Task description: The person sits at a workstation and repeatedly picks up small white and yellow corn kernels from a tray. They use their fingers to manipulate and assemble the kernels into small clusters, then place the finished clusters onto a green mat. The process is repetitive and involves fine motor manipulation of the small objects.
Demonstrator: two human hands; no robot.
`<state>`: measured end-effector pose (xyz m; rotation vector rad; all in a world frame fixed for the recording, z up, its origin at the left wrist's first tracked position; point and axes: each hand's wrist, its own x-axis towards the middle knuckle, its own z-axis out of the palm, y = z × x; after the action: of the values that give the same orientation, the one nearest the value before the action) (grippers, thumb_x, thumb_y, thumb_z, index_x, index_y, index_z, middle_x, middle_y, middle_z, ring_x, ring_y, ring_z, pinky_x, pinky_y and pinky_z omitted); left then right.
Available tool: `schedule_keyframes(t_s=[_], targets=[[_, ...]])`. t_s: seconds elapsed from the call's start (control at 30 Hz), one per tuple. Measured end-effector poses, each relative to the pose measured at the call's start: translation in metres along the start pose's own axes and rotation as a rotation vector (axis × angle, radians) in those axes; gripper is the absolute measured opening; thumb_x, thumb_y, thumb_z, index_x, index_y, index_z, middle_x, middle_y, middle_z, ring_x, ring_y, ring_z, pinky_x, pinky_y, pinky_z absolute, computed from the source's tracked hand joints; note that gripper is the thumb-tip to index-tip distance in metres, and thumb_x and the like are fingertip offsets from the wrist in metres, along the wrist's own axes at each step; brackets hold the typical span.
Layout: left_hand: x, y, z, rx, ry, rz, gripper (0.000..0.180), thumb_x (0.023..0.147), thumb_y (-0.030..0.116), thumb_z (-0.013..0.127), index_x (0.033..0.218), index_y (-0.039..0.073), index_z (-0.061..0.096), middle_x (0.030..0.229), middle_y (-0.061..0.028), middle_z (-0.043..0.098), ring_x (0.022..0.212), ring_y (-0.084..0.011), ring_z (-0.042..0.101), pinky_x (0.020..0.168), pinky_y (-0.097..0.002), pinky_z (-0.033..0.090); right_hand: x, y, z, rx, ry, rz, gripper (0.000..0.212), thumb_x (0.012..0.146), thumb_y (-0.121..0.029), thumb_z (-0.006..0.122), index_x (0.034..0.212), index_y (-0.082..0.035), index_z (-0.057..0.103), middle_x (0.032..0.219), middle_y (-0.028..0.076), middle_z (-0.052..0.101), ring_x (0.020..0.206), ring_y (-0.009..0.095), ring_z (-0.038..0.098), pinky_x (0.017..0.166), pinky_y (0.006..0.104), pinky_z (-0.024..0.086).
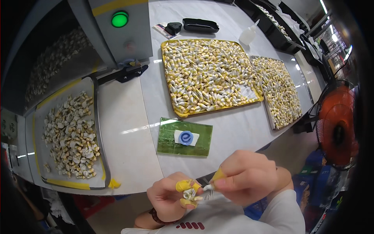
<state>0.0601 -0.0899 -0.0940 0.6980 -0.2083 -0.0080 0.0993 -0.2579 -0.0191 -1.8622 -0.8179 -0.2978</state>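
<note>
My left hand is closed around a few small white-and-yellow twisted pieces, held between the thumb and fingers. My right hand pinches one small whitish piece close beside them. Yellow tape wraps fingertips on both hands. Both hands are in front of the table's near edge, over my lap. Just beyond them lies a green glass plate, with a white pad and a round blue cap on it.
A big yellow-rimmed tray full of similar pieces stands beyond the plate, with a second full tray to its right. At left, a lined tray holds looser pieces by a grey machine. A squeeze bottle and orange fan stand right.
</note>
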Motion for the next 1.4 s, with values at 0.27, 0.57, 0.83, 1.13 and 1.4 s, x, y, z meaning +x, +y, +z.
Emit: schedule_keyframes(t_s=[0.27, 0.57, 0.83, 1.13, 1.4], targets=[[0.006, 0.003, 0.002, 0.458, -0.186, 0.091, 0.028, 0.066, -0.003, 0.076, 0.089, -0.004, 0.060, 0.082, -0.0161, 0.065, 0.072, -0.0233, 0.063, 0.063, -0.0323, 0.051, -0.018, 0.008, 0.001, 0.079, -0.054, -0.037, 0.021, 0.068, 0.009, 0.065, 0.086, 0.000, 0.060, 0.079, 0.011, 0.062, 0.062, 0.022, 0.058, 0.052, 0.0291, 0.049], [0.021, 0.018, 0.012, 0.649, -0.304, 0.124, 0.029, 0.062, -0.007, 0.074, 0.089, -0.004, 0.064, 0.080, -0.0136, 0.066, 0.071, -0.0249, 0.063, 0.063, -0.0312, 0.051, -0.017, 0.012, -0.004, 0.172, -0.113, 0.001, 0.022, 0.066, 0.012, 0.062, 0.083, -0.001, 0.058, 0.079, 0.012, 0.062, 0.060, 0.023, 0.058, 0.050, 0.0283, 0.048], [0.031, 0.024, 0.011, 0.659, -0.434, 0.103, 0.027, 0.064, -0.005, 0.073, 0.090, -0.003, 0.064, 0.080, -0.0128, 0.066, 0.070, -0.0244, 0.063, 0.062, -0.0304, 0.050, -0.020, 0.006, -0.005, 0.151, -0.063, 0.053, 0.024, 0.065, 0.010, 0.068, 0.082, -0.003, 0.057, 0.076, 0.008, 0.062, 0.060, 0.022, 0.058, 0.049, 0.0281, 0.048], [0.021, 0.008, 0.013, 1.083, -0.271, 0.365, 0.030, 0.072, 0.012, 0.076, 0.091, -0.004, 0.058, 0.079, -0.0141, 0.065, 0.072, -0.0194, 0.062, 0.064, -0.0293, 0.050, -0.026, 0.007, -0.004, 0.089, 0.044, 0.029, 0.020, 0.067, 0.004, 0.070, 0.084, 0.003, 0.061, 0.078, 0.011, 0.061, 0.061, 0.022, 0.058, 0.053, 0.0276, 0.047], [0.011, 0.008, 0.012, 0.412, -0.201, -0.216, 0.029, 0.081, 0.011, 0.065, 0.100, -0.007, 0.053, 0.087, -0.0172, 0.063, 0.076, -0.0175, 0.061, 0.070, -0.0282, 0.049, -0.027, 0.011, -0.011, 0.337, -0.028, 0.147, 0.015, 0.072, 0.000, 0.070, 0.086, -0.001, 0.064, 0.079, 0.009, 0.062, 0.065, 0.021, 0.057, 0.055, 0.0269, 0.045]])
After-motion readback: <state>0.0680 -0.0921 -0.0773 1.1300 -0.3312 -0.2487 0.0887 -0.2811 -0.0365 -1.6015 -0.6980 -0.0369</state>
